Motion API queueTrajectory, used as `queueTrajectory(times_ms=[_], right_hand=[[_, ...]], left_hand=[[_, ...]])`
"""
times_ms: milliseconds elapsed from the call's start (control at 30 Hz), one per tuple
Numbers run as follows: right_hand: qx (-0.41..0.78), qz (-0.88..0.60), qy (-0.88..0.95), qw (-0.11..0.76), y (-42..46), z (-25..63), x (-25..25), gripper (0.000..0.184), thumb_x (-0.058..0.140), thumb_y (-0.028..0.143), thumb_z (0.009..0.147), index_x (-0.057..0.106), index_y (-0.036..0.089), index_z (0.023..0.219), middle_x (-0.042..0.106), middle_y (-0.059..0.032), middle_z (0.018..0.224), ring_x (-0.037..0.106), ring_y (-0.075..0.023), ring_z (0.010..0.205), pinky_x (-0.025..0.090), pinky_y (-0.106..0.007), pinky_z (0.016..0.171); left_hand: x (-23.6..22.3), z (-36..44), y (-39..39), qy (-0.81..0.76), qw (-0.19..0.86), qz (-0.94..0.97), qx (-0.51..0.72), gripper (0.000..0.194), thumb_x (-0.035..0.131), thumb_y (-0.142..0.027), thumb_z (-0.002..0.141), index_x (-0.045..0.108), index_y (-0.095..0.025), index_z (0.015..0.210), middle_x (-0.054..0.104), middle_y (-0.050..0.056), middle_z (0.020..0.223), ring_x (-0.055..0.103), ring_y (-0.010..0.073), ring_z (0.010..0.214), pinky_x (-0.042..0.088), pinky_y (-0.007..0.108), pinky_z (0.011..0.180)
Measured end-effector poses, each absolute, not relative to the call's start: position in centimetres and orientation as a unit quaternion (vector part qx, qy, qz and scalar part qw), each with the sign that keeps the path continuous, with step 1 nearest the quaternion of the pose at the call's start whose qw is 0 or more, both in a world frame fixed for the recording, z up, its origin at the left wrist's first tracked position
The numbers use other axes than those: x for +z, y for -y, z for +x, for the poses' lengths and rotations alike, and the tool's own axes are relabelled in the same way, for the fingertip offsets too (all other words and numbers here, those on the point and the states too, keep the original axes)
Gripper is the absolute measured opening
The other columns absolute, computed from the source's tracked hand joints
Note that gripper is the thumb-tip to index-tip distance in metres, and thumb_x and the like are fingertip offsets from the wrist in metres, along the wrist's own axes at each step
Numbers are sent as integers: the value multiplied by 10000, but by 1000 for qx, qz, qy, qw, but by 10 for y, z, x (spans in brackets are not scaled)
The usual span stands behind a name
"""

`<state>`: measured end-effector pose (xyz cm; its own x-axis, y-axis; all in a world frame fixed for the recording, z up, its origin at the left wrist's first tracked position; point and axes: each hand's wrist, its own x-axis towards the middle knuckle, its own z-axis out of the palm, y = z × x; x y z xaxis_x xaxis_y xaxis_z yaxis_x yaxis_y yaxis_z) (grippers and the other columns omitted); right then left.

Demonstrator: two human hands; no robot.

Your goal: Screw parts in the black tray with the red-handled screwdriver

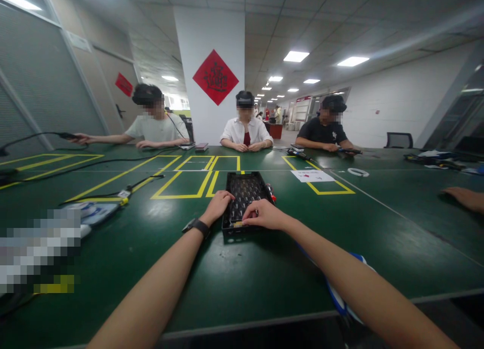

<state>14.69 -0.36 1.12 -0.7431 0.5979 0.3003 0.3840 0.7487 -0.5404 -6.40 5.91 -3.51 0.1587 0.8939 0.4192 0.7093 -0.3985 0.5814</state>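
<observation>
A black tray-like case [245, 232] with rows of small raised or hollow cells lies on the table in front of me. My left hand [217, 207] grips its left rim, fingertips bent over the edge. Over the near right part of the case, my right hand [264, 214] is closed in a pinch, and what sits between the fingertips is too small to make out. Just left of those fingertips, a small yellowish piece [238, 224] lies inside the near end. A red and black object [272, 193] shows by the right side, partly hidden.
Yellow tape outlines mark the green table [181, 278]. A printed sheet [312, 176] and a white ring [358, 172] lie to the right. Cables and a flat pack [93, 211] are at left. Three people sit opposite; another person's hand [463, 198] rests at far right.
</observation>
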Motion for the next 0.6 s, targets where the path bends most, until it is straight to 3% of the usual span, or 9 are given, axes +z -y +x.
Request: queueTrajectory(times_ms=[600], right_hand=[[229,-270,906,232,2,148,8,246,618,350,699,686,138,803,652,-35,736,532,-101,645,394,-204,610]], left_hand=[[-35,-63,-60,-529,125,754,369,338,310,-209,742,642,-150,747,629,57,877,500,186,936,366,304,882]])
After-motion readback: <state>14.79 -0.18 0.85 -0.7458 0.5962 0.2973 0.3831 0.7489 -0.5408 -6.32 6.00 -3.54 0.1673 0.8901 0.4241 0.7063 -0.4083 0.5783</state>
